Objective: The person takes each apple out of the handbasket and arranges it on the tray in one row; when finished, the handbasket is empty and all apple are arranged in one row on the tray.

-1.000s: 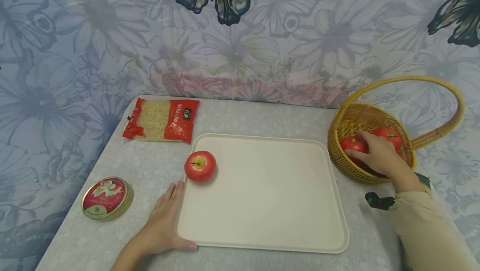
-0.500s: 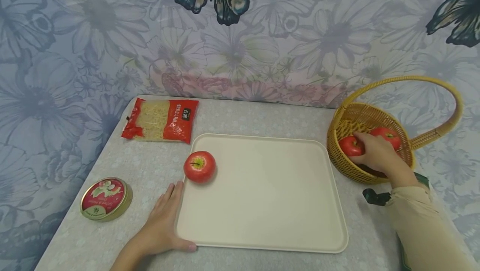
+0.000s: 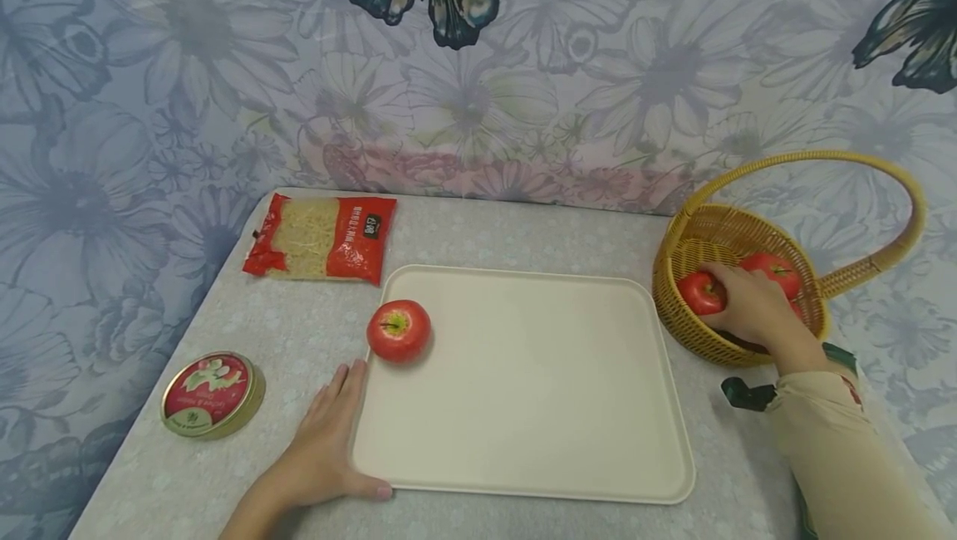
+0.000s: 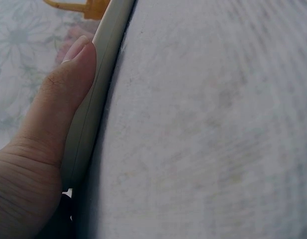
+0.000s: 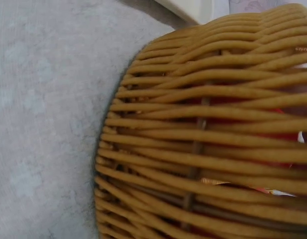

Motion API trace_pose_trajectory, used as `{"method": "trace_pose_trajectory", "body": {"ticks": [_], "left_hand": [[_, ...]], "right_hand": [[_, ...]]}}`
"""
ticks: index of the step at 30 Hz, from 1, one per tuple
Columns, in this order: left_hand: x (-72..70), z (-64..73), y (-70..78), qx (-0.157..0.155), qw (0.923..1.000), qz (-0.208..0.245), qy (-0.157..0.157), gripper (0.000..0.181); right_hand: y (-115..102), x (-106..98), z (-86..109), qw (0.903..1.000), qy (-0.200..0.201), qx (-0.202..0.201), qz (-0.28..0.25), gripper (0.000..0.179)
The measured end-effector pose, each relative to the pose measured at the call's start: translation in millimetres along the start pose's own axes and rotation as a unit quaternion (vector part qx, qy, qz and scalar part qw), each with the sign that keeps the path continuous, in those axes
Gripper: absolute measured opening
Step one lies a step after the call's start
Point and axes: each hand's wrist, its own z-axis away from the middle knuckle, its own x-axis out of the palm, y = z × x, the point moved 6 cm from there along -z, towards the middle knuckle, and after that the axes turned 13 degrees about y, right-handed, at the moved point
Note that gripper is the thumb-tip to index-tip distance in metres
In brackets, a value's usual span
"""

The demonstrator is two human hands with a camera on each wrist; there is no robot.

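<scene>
My right hand (image 3: 758, 307) reaches down into a yellow wicker basket (image 3: 691, 341) and grips a red apple (image 3: 700, 294) at its left side, thumb below and index finger above; the other fingertips are hidden. Another red apple (image 3: 773, 270) lies behind that hand. In the right wrist view, the basket's weave (image 5: 208, 134) fills the frame with red showing through gaps. My left hand (image 3: 317, 449) rests straight-fingered along the left edge of a cream tray (image 3: 523, 390), its thumb (image 4: 68, 89) at the near edge. One red apple (image 3: 399, 331) sits at the tray's left side.
A red-and-clear noodle packet (image 3: 321, 238) lies at the back left of the table (image 3: 478, 233). Closer in stands a round red-lidded tin (image 3: 213, 395), left of my left hand. The basket's tall handle (image 3: 908, 216) arches to the right. A flower-patterned cloth hangs behind.
My right thumb has drawn back from over the left apple to its lower edge, uncovering more of it. My left hand, the tray and the apple on it have stayed put.
</scene>
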Motion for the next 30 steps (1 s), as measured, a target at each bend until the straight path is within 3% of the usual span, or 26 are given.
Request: {"method": "trace_pose_trajectory", "body": {"ticks": [6,11,18,24,30], "left_hand": [[-1.2,0.1,1.6,0.006,1.0000,-0.001,0.003,0.158],[-1.0,-0.2,1.7,0.006,1.0000,-0.001,0.002,0.157],[-1.1,-0.1,2.2,0.004,1.0000,-0.003,0.001,0.158],[-0.6,-0.2,1.7,0.002,1.0000,-0.006,0.000,0.158],[0.1,0.1,0.6,0.002,1.0000,-0.008,0.001,0.157]], "right_hand": [[-0.3,0.5,0.4,0.9996,0.022,0.009,-0.015,0.090],[1.3,-7.4,2.3,0.9971,0.068,0.030,-0.019,0.096],[-5.6,-23.1,15.6,0.9874,0.116,0.060,-0.089,0.101],[-27.6,-46.0,29.3,0.9733,0.183,0.038,-0.133,0.093],[-62.8,-59.3,38.0,0.9648,0.205,-0.009,-0.164,0.088]]}}
